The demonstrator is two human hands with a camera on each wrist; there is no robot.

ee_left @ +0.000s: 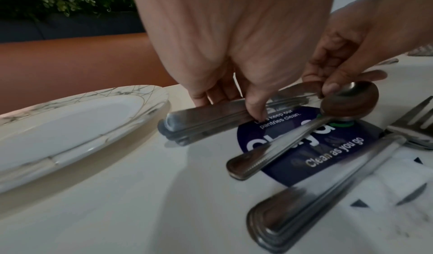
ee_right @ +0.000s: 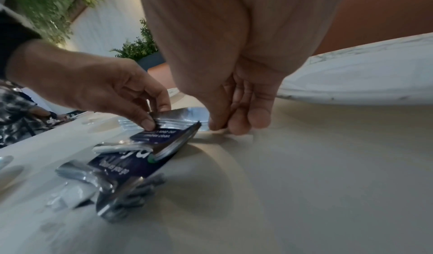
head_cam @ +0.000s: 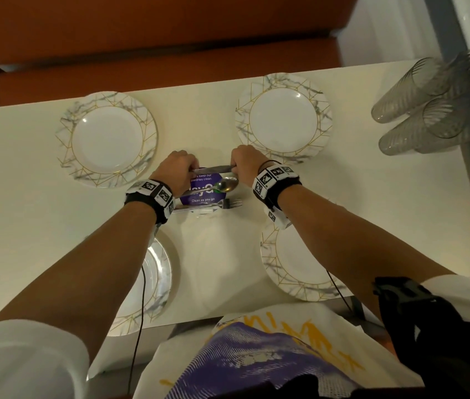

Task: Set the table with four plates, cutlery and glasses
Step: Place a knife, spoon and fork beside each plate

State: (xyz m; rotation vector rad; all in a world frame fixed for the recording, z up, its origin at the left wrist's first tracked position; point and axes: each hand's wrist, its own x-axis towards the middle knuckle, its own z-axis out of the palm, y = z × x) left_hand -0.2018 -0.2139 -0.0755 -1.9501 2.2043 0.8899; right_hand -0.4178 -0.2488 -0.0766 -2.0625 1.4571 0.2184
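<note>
Knives: a small stack of table knives point(head_cam: 213, 169) sits in the middle of the table point(head_cam: 26, 226), between the two far plates, its long axis running left to right. In the left wrist view the handle ends point(ee_left: 178, 126) point toward the far left plate point(ee_left: 70, 121); the blades reach toward the right hand.
Left hand: the left hand point(head_cam: 176, 171) is palm down over the handle end, fingers curled and thumb tip pinching the stack from above.
Right hand: the right hand point(head_cam: 246, 165) is also knuckles up, fingertips pinching the blade end; the wrist is bent down toward the table.
Spoon: a spoon point(head_cam: 219, 187) lies just nearer than the knives on a purple round sticker point(head_cam: 199, 194), bowl to the right, handle slanting left and nearer.
Forks: forks point(head_cam: 222, 204) lie at the sticker's near edge, tines pointing right.
Plates: four plates, two far point(head_cam: 284, 118) and two near point(head_cam: 294, 269), the near ones partly under the forearms.
Glasses: clear glasses point(head_cam: 435, 108) stand clustered at the far right corner.
</note>
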